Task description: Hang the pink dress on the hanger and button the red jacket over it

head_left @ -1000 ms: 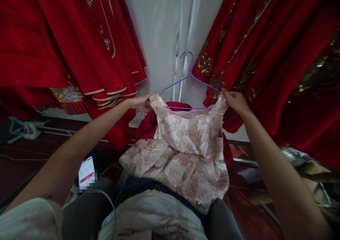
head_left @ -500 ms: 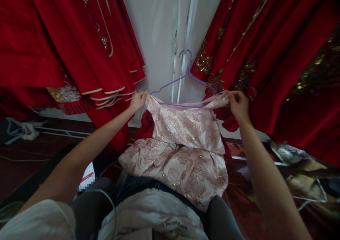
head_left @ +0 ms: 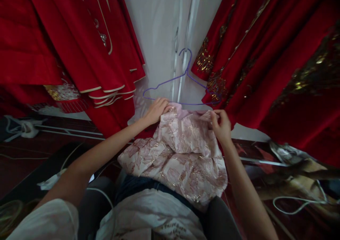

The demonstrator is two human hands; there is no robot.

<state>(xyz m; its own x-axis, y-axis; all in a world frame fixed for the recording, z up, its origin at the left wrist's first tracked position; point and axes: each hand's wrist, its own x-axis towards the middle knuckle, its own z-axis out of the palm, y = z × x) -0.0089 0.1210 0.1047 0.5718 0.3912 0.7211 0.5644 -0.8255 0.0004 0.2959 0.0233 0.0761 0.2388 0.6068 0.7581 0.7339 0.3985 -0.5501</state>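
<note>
A pale pink brocade dress [head_left: 190, 137] with a gold-flecked floral pattern lies across my lap, its top edge raised. My left hand [head_left: 158, 109] is closed on the upper left part of that edge. On the other side my right hand [head_left: 222, 125] pinches the upper right corner between thumb and finger. Just beyond the top edge is a purple wire hanger [head_left: 166, 80], its whole outline showing, outside the dress's shoulders. Its lower bar runs close by my left fingers; whether they touch it I cannot tell. What supports the hanger is unclear.
Red garments with pale trim [head_left: 106, 66] hang at the left, and red garments with gold sequins [head_left: 265, 66] at the right. A white wall [head_left: 154, 31] stands between them. White cable [head_left: 300, 199] and crumpled clear plastic [head_left: 285, 153] lie low on the right.
Both hands have moved inward, bringing the dress's shoulders closer together and folding its top down. The hanger, earlier inside the neckline, now shows fully outside it.
</note>
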